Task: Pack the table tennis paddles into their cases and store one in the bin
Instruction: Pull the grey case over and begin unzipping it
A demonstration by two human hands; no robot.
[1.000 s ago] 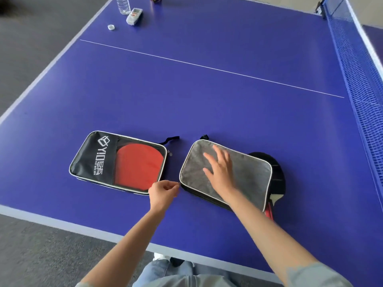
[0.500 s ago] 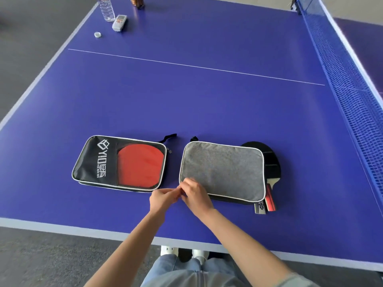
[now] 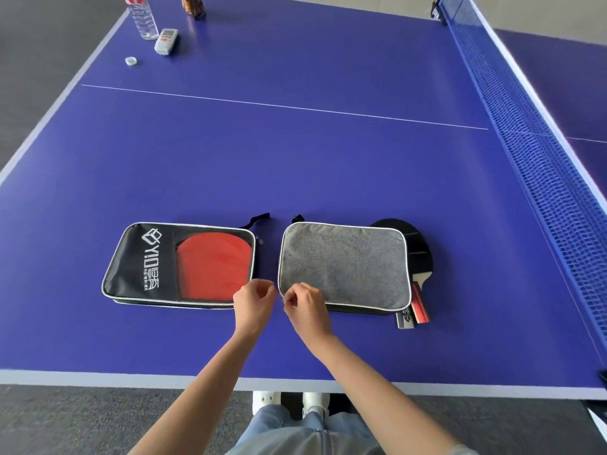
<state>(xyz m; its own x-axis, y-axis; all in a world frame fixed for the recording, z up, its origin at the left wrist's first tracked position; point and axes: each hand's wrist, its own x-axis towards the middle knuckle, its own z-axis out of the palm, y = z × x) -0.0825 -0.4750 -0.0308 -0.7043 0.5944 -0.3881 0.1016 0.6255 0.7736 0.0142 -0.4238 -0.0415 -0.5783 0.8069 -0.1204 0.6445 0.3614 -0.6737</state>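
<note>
**Grey and black paddle cases laid out on a blue table**

Blue table tennis table (image 3: 295,165): taken as the landmark for all entries; white centre line and net (image 3: 538,178) along its right side.

Grey case (image 3: 343,264): fabric, white piping, laid flat near the table's near edge, right of centre. A black loop is seen at its far left corner.

Paddles (image 3: 417,257): partly covered by the grey case, protruding from its right side; a black blade and handles in red, pale and black are seen. Whether they lie inside or under the case cannot be told.

Black case (image 3: 147,261): laid flat just left of the grey case, apart from it, printed with white lettering and a red panel shaped like a paddle.

Left hand (image 3: 254,302): held at the near right corner of the black case, fingers curled, thumb and fingertips brought together. What is pinched, if anything, cannot be told.

Right hand (image 3: 307,305): held at the near left corner of the grey case, fingers curled in a pinch against its edge; the item pinched is too small to identify.

Far left corner of the table: water bottle (image 3: 142,19), white remote-like device (image 3: 166,41), small white cap (image 3: 131,61), brown container (image 3: 193,6).
</note>
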